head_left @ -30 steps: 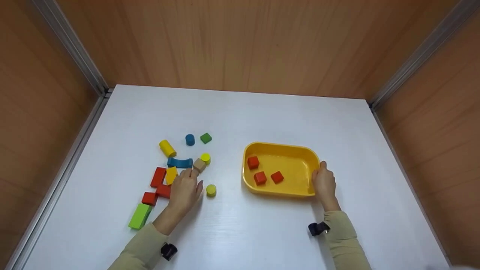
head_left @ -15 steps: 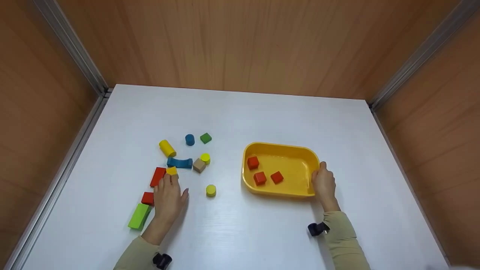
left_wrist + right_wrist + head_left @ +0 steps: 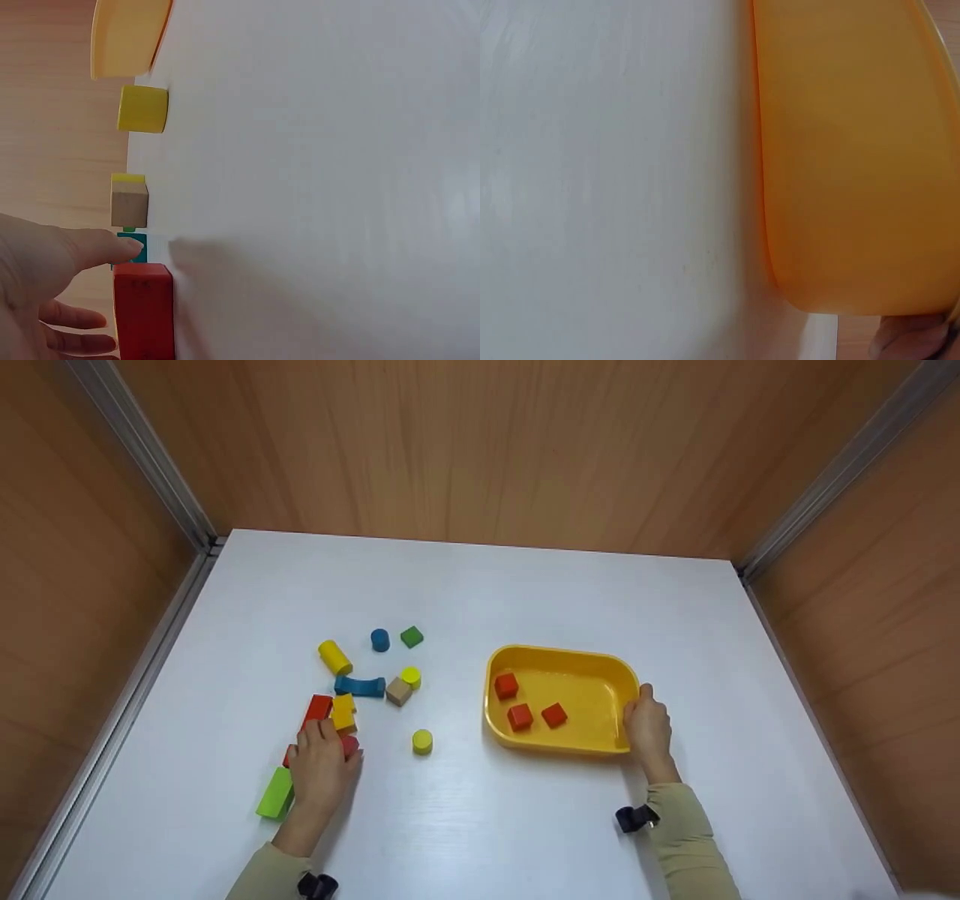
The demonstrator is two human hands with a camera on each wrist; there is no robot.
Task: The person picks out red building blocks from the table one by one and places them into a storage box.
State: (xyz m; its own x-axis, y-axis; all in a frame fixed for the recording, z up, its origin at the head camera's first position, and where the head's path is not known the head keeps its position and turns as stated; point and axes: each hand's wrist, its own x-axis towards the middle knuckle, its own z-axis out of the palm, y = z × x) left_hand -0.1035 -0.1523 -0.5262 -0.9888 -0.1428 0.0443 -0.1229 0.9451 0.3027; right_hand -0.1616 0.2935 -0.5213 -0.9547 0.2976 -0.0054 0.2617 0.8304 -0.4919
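My left hand [image 3: 319, 769] reaches over the red blocks at the left of the table, its fingers extended. In the left wrist view a red block [image 3: 144, 311] lies beside the fingers, with the thumb [image 3: 112, 247] right at its end. The hand covers most of this block in the head view. Just beyond the fingertips are another red block [image 3: 318, 709] and a notched yellow block [image 3: 343, 714]. A light green block [image 3: 276, 793] lies left of the wrist. My right hand [image 3: 649, 731] grips the right rim of a yellow tray [image 3: 562, 746], which holds three red cubes [image 3: 520, 717].
Beyond the left hand lie a blue arched block [image 3: 360, 687], a yellow cylinder [image 3: 334, 657], a blue cylinder [image 3: 380, 640] and a green cube [image 3: 412, 637]. A plain wooden cube [image 3: 399, 691] and two short yellow cylinders [image 3: 422, 742] lie towards the tray. Wooden walls enclose the table.
My left hand has moved left and nearer, from beside the wooden cube, past the yellow block, to the red blocks. The right hand and the tray have stayed in place.
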